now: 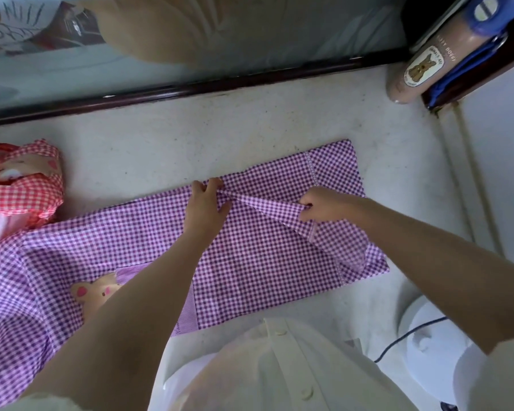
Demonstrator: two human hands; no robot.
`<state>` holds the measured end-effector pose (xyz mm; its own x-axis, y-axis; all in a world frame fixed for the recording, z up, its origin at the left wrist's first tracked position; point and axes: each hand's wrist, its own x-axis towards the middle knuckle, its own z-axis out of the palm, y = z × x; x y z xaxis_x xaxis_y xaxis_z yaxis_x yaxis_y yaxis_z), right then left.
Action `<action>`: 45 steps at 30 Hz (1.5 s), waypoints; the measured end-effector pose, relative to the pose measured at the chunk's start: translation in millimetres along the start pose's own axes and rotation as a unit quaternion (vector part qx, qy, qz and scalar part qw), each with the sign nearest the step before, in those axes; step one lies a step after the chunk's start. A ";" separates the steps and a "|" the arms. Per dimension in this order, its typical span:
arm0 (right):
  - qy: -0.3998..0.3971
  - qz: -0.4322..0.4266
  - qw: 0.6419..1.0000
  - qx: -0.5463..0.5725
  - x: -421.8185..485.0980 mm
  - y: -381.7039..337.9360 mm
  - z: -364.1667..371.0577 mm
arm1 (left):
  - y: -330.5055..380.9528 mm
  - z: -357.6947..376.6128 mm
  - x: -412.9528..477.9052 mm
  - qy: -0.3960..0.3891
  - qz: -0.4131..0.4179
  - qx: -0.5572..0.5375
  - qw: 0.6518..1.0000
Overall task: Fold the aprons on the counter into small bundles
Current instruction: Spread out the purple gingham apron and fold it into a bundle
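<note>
A purple-and-white checked apron (250, 262) lies spread across the pale counter (190, 129), with a bear patch (97, 292) near its left part. My left hand (207, 204) presses down on the cloth near its far edge, fingers curled into a crease. My right hand (321, 204) grips a raised fold of the same apron, lifted slightly off the counter and pulled taut between the two hands. A red-and-white checked apron (21, 188) sits bundled at the left edge.
A dark wooden rail (190, 87) borders the counter's far side. At the top right stand a brown bottle with a dog label (419, 69) and a blue item. A white round appliance (428, 345) with a dark cord sits at the lower right.
</note>
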<state>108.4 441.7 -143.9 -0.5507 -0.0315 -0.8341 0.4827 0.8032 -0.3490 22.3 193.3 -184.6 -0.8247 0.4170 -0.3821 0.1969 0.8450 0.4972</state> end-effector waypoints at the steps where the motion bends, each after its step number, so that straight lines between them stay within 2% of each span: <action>1: -0.016 0.011 1.000 -0.011 -1.9 5.8 -9.3 | 0.0 -0.9 0.1 -0.005 -0.003 -0.002 1.000; 3: -0.027 0.028 0.999 -0.035 -4.9 17.0 -29.6 | 1.1 -2.9 1.8 -0.018 -0.007 -0.002 1.000; 4: -0.007 0.027 0.999 -0.037 -5.2 22.1 -39.8 | 2.1 -4.3 3.3 -0.026 -0.011 0.000 1.000; 6: 0.110 0.004 0.994 -0.028 -2.6 28.8 -58.5 | 5.6 -8.6 7.2 -0.041 -0.022 0.013 0.999; 8: 0.259 -0.017 0.966 -0.001 3.8 30.5 -73.4 | 7.8 -13.5 11.8 -0.040 -0.030 0.043 0.998; 9: 0.291 -0.015 0.957 0.011 7.4 30.1 -78.1 | 7.6 -15.6 14.0 -0.033 -0.033 0.057 0.997; 13: 0.246 0.083 0.964 -0.062 17.1 41.6 -76.0 | 5.5 -17.6 17.7 -0.008 -0.038 0.080 0.996; 17: 0.306 0.142 0.940 -0.043 16.5 66.7 -64.5 | 3.9 -17.4 18.9 0.021 -0.039 0.054 0.998; 21: 0.345 0.118 0.920 0.141 11.8 80.5 -58.0 | 1.8 -18.3 21.2 0.043 -0.028 0.060 0.997; 24: 0.350 0.107 0.902 0.231 6.6 85.0 -54.1 | 5.6 -17.0 21.4 0.057 -0.010 0.103 0.993; 30: 0.351 0.102 0.895 0.257 7.2 92.8 -50.9 | 25.3 -4.5 30.3 0.047 0.040 0.107 0.992; 35: 0.296 0.069 0.890 0.339 3.6 94.0 -50.7 | 53.1 8.6 42.9 0.050 0.043 0.116 0.991; 39: 0.243 0.048 0.902 0.354 3.0 101.5 -50.3 | 70.3 16.0 51.5 0.044 0.057 0.115 0.991; 45: 0.239 0.042 0.895 0.375 0.2 113.5 -49.1 | 85.7 24.4 61.6 0.057 0.057 0.140 0.987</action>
<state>129.6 562.1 -162.7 -0.6335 0.4124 -0.6547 0.7579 0.1599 -0.6325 1.3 299.6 -184.5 -0.8396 0.4882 -0.2382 0.4179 0.8607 0.2908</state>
